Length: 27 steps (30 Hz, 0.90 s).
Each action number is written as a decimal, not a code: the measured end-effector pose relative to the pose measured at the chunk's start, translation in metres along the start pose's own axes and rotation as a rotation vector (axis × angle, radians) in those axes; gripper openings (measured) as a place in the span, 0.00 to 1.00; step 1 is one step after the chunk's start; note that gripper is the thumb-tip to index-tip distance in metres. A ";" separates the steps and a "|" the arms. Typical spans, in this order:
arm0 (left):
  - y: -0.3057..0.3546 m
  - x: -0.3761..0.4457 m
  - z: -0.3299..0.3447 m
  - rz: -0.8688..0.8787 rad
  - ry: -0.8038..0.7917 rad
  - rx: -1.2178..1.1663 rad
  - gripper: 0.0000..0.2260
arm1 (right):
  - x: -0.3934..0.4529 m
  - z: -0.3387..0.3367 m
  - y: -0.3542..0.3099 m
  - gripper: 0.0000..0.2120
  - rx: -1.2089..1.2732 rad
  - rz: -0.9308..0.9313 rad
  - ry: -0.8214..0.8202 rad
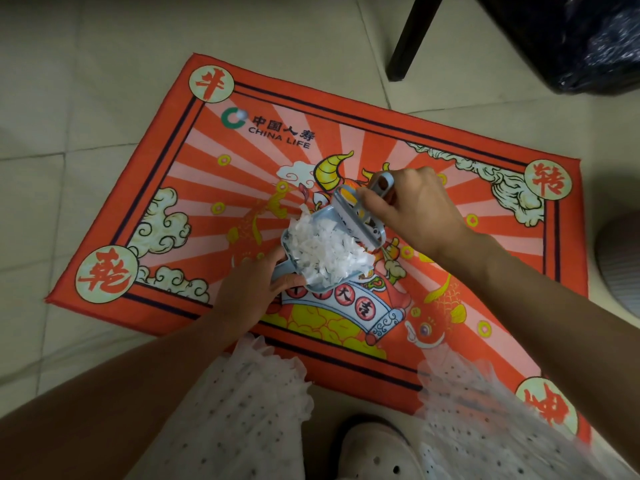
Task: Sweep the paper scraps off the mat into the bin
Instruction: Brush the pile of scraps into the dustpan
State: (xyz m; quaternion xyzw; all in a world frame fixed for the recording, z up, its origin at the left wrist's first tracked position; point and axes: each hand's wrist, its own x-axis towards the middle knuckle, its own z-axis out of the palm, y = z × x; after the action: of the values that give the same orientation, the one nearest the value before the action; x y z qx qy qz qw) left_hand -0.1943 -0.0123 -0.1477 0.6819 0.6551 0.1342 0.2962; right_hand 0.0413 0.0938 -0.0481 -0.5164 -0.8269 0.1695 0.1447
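Two words, "CHINA LIFE", on the red mat point(180, 188).

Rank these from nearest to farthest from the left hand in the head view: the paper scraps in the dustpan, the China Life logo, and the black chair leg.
From the left hand, which holds the dustpan's handle:
1. Paper scraps, heaped in the dustpan right beside it.
2. China Life logo, at the mat's upper left.
3. Black chair leg, off the mat at top right.
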 end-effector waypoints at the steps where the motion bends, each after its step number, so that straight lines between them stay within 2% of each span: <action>1: -0.001 0.000 0.000 0.002 0.000 0.004 0.30 | 0.001 -0.001 0.000 0.19 0.003 0.006 0.008; 8: -0.008 -0.002 -0.004 0.011 -0.010 -0.023 0.31 | 0.006 -0.004 0.008 0.19 0.013 0.046 0.063; 12: -0.011 -0.004 -0.012 0.021 -0.005 -0.010 0.24 | 0.004 -0.005 0.017 0.18 -0.051 0.047 0.049; 17: -0.020 -0.008 -0.022 0.024 0.011 0.031 0.25 | -0.001 -0.006 0.025 0.21 -0.059 0.095 0.058; 27: -0.020 -0.012 -0.027 -0.017 -0.004 -0.028 0.16 | 0.005 -0.017 0.029 0.20 -0.038 0.115 0.108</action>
State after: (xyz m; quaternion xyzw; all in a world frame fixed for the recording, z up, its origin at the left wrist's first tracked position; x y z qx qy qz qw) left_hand -0.2268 -0.0187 -0.1355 0.6725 0.6582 0.1397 0.3082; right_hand 0.0694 0.1121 -0.0451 -0.5741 -0.7899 0.1335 0.1694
